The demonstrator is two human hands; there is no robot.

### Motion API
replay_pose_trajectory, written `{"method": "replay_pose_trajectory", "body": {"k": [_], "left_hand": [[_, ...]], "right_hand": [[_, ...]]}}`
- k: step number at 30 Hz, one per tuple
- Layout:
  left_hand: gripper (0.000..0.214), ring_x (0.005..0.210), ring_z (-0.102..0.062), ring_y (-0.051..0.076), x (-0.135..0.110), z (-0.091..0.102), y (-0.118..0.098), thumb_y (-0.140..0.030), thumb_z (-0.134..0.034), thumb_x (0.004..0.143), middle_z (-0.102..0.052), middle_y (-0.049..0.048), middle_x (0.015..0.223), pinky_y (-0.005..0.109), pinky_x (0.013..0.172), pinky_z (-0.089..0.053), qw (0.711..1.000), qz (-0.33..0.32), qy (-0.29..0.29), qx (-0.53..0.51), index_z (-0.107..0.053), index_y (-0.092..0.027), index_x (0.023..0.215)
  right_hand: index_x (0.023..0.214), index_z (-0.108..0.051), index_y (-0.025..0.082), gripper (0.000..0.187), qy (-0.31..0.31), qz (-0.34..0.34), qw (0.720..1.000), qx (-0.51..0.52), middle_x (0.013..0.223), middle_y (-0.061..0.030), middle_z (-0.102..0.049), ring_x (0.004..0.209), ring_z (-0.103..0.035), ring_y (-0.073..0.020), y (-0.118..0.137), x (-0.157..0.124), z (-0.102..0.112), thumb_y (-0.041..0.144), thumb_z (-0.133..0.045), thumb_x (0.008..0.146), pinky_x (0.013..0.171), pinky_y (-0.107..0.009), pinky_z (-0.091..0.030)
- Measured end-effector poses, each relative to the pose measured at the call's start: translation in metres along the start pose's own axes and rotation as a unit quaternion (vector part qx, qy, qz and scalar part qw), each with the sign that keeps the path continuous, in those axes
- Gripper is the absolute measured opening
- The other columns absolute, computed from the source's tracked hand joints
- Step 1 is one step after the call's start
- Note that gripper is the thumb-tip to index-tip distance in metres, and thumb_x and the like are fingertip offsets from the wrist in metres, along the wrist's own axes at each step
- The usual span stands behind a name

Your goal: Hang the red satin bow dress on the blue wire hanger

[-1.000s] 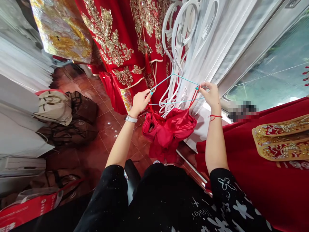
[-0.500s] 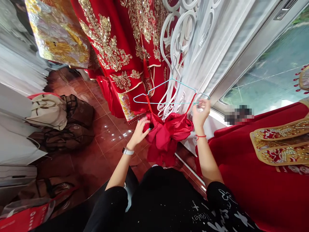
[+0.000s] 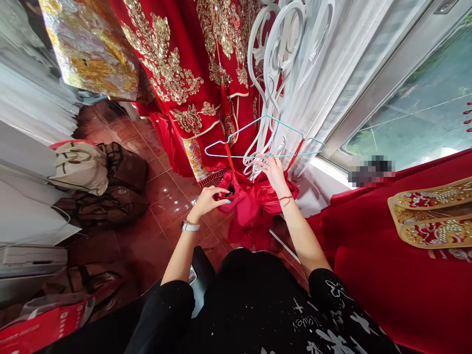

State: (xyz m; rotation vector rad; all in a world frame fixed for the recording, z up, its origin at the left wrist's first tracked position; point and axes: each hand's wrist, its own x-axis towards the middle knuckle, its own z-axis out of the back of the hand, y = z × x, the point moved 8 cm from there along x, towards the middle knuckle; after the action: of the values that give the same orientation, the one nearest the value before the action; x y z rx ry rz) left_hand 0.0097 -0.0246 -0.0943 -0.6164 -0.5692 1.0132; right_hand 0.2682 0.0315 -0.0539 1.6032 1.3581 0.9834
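Note:
A light blue wire hanger (image 3: pixel 263 133) hangs from a white scrolled metal rack (image 3: pixel 275 59). A red satin garment (image 3: pixel 254 204) dangles from it by two thin red straps. My left hand (image 3: pixel 211 197) pinches the left edge of the satin, fingers closed on the cloth. My right hand (image 3: pixel 272 171) reaches to the middle of the hanger's bottom wire, fingers curled at the top of the garment; whether it grips cloth or wire is unclear.
A red gown with gold embroidery (image 3: pixel 184 64) hangs behind the rack. Brown and cream bags (image 3: pixel 99 182) lie on the tiled floor at left. A red cloth surface with a gold embroidered piece (image 3: pixel 431 216) is at right, below a window (image 3: pixel 413 113).
Both hands left the hanger's ends and dropped. The left hand went to the satin's left edge; the right hand moved left to the middle of the hanger.

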Motion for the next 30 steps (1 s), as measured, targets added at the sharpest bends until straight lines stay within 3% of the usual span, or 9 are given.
{"method": "replay_pose_trajectory", "body": {"k": [4, 7, 10, 12, 14, 16, 19, 22, 30], "left_hand": [[0.039, 0.077, -0.062, 0.019, 0.003, 0.018, -0.005, -0.041, -0.078, 0.079, -0.075, 0.0058, 0.095, 0.032, 0.075, -0.05, 0.999, -0.014, -0.035, -0.033, -0.08, -0.023, 0.113], [0.035, 0.091, -0.066, 0.02, 0.009, 0.043, -0.01, -0.03, -0.066, 0.081, -0.075, 0.0074, 0.109, 0.032, 0.082, -0.054, 0.983, -0.025, -0.169, -0.063, -0.074, -0.022, 0.114], [0.027, 0.087, -0.067, 0.019, 0.013, 0.059, -0.001, -0.032, -0.07, 0.078, -0.072, 0.0054, 0.098, 0.029, 0.073, -0.055, 0.953, 0.024, -0.287, -0.092, -0.07, -0.021, 0.103], [0.016, 0.071, -0.065, 0.017, 0.021, 0.054, 0.011, -0.035, -0.071, 0.079, -0.067, 0.0016, 0.076, 0.026, 0.063, -0.052, 0.951, 0.077, -0.274, -0.118, -0.065, -0.021, 0.083], [0.028, 0.059, -0.061, 0.016, 0.03, 0.04, 0.019, -0.039, -0.068, 0.084, -0.062, 0.0008, 0.059, 0.026, 0.059, -0.051, 0.96, 0.109, -0.212, -0.15, -0.061, -0.02, 0.065], [0.039, 0.062, -0.066, 0.017, 0.035, 0.027, 0.023, -0.046, -0.068, 0.088, -0.069, 0.0052, 0.063, 0.028, 0.061, -0.055, 0.955, 0.121, -0.173, -0.21, -0.064, -0.018, 0.06], [0.039, 0.089, -0.077, 0.022, 0.035, 0.021, 0.028, -0.056, -0.074, 0.085, -0.082, 0.0116, 0.098, 0.032, 0.075, -0.063, 0.907, 0.125, -0.232, -0.328, -0.078, -0.017, 0.083], [0.047, 0.115, -0.075, 0.024, 0.031, 0.032, 0.031, -0.054, -0.083, 0.077, -0.079, 0.0135, 0.124, 0.034, 0.093, -0.063, 0.858, 0.107, -0.343, -0.366, -0.079, -0.017, 0.105], [0.036, 0.116, -0.075, 0.021, 0.048, 0.063, 0.024, -0.044, -0.083, 0.079, -0.081, 0.0093, 0.117, 0.029, 0.093, -0.062, 0.843, 0.075, -0.371, -0.381, -0.079, -0.019, 0.103]], "right_hand": [[0.091, -0.049, 0.03, 0.045, -0.013, 0.005, 0.999, -0.031, 0.104, -0.0034, -0.076, 0.074, -0.069, -0.0179, 0.0, 0.001, 0.004, 0.069, -0.07, 0.084, 0.076, -0.037, -0.061], [0.09, -0.048, 0.031, 0.047, -0.024, 0.005, 0.998, -0.061, 0.106, -0.003, -0.077, 0.069, -0.061, -0.0166, 0.0, 0.003, 0.006, 0.073, -0.068, 0.082, 0.074, -0.036, -0.059], [0.09, -0.047, 0.03, 0.048, -0.027, 0.008, 0.997, -0.077, 0.109, -0.0037, -0.077, 0.068, -0.059, -0.0165, 0.001, 0.004, 0.006, 0.074, -0.066, 0.082, 0.071, -0.035, -0.057], [0.09, -0.048, 0.03, 0.048, -0.023, 0.008, 0.997, -0.08, 0.111, -0.0042, -0.077, 0.069, -0.06, -0.0171, 0.0, 0.004, 0.006, 0.074, -0.066, 0.083, 0.07, -0.035, -0.057], [0.09, -0.049, 0.03, 0.047, -0.016, 0.008, 0.997, -0.077, 0.111, -0.0042, -0.077, 0.07, -0.061, -0.0173, 0.0, 0.003, 0.006, 0.073, -0.067, 0.083, 0.07, -0.036, -0.056], [0.09, -0.05, 0.03, 0.047, -0.01, 0.009, 0.997, -0.074, 0.112, -0.004, -0.077, 0.069, -0.061, -0.0168, 0.0, 0.003, 0.006, 0.073, -0.068, 0.083, 0.069, -0.035, -0.055], [0.09, -0.049, 0.03, 0.048, -0.014, 0.001, 0.997, -0.079, 0.112, -0.0043, -0.078, 0.068, -0.061, -0.0156, -0.001, 0.003, 0.008, 0.073, -0.068, 0.083, 0.067, -0.033, -0.056], [0.089, -0.049, 0.03, 0.048, -0.016, -0.001, 0.997, -0.075, 0.112, -0.0051, -0.079, 0.071, -0.063, -0.0162, -0.001, 0.003, 0.009, 0.073, -0.068, 0.083, 0.067, -0.033, -0.056], [0.09, -0.048, 0.03, 0.05, 0.003, 0.003, 0.997, -0.074, 0.105, -0.0041, -0.077, 0.067, -0.058, -0.0156, -0.003, 0.005, 0.01, 0.075, -0.067, 0.08, 0.066, -0.034, -0.051]]}}
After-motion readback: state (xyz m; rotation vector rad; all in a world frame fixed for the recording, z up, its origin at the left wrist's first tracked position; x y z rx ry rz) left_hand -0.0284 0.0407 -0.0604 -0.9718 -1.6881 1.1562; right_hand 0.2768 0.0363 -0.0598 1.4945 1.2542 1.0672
